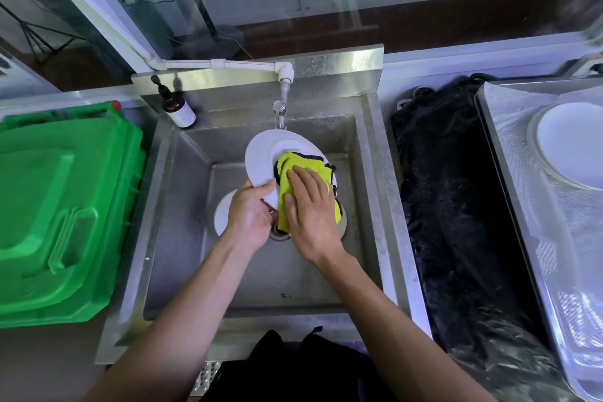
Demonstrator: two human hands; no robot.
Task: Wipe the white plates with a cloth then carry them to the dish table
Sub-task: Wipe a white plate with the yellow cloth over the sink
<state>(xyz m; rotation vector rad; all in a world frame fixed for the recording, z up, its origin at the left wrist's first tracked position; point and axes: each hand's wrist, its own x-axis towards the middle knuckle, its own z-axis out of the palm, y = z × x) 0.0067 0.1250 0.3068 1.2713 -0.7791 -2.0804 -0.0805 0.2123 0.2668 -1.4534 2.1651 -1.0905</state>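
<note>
No legible text, brand, number or sign. The brown glass pump bottle (177,108) on the steel sink's rear ledge bears a white label, its print too small to read.

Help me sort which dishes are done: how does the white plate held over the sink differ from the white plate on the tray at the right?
The held plate is tilted, gripped at its rim by the left hand; the tray plate lies flat on the metal tray, untouched. The right hand presses a yellow cloth on the held plate; the tray plate is bare. Both are white and round.
</note>
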